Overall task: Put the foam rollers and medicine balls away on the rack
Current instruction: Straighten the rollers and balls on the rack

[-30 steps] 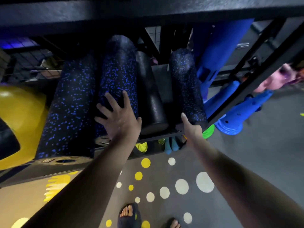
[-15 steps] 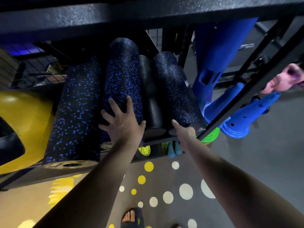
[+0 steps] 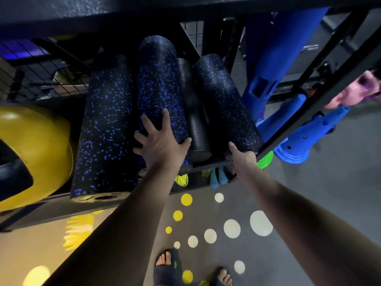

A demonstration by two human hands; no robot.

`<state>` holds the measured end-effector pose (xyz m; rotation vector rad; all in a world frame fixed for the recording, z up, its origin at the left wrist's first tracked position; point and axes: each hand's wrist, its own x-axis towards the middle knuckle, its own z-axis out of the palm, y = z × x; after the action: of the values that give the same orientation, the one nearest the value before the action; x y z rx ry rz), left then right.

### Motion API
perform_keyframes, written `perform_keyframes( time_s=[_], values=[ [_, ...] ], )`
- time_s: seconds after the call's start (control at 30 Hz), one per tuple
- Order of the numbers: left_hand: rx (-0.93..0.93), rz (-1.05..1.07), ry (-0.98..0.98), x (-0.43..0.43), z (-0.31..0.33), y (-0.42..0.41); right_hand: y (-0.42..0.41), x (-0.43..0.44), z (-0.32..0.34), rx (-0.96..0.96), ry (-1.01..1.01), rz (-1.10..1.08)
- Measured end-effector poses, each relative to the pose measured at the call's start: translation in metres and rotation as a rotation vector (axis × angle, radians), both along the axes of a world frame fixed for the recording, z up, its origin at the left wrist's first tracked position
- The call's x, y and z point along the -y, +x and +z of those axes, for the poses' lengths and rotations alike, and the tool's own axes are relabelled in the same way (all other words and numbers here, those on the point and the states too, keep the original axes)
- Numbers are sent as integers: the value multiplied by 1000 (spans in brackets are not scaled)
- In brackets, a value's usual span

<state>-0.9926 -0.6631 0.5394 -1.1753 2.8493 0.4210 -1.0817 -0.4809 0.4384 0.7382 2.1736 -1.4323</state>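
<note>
Foam rollers [image 3: 156, 112] are lying four abreast on the rack [image 3: 208, 164], long axes running away from the person and near ends facing the shelf lip.

Nearest of all, two sandalled feet [image 3: 167, 265] are standing on the dotted grey floor [image 3: 309, 203], and both forearms are reaching up and forward from there.

The left hand [image 3: 162, 143] is lying flat with fingers spread on the middle speckled roller [image 3: 158, 89], close to its near end. It is pressing on the roller rather than wrapping it.

The right hand [image 3: 243, 159] is sitting at the near end of the right speckled roller [image 3: 224, 104], thumb pointing up along its side. Its fingers are hiding behind the hand, so I cannot tell whether it is gripping or only pushing.

Between the two hands, a plain black roller [image 3: 195, 124] is resting low in the gap. Left of the middle one, the left speckled roller [image 3: 103, 131] is jutting out toward the viewer, with a yellow medicine ball [image 3: 31, 153] just beside it.

The right roller is probably the one being seated. It is lying directly ahead of the right hand, so a push would be travelling along its length, deeper into the shelf. Its far end is angling slightly toward the black roller, while the rack's diagonal bar [image 3: 309, 108] is running just beside its near end. Beyond that bar, blue cones [image 3: 299, 145] are sitting on the floor.
</note>
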Motion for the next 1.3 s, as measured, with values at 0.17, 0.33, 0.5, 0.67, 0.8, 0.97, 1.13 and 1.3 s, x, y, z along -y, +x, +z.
perform_keyframes(
  time_s=[0.17,0.33,0.5,0.67,0.8,0.97,1.13,1.3],
  values=[
    [-25,3,89,-5,2,-8,8,-3,-21,38,25,-16],
    [-2,52,47,8,2,-1,34,47,2,237,-214,32],
    [56,123,14,33,7,12,28,75,-2,149,-108,209],
    [32,107,71,32,11,12,29,91,-4,173,-120,248],
    [20,105,93,32,11,13,21,87,-7,165,-153,152],
    [23,99,94,37,12,15,19,71,5,76,-43,127],
    [10,88,103,38,11,17,23,73,3,-407,449,678],
    [-4,94,123,40,11,18,20,90,-7,-151,480,685]
  ],
)
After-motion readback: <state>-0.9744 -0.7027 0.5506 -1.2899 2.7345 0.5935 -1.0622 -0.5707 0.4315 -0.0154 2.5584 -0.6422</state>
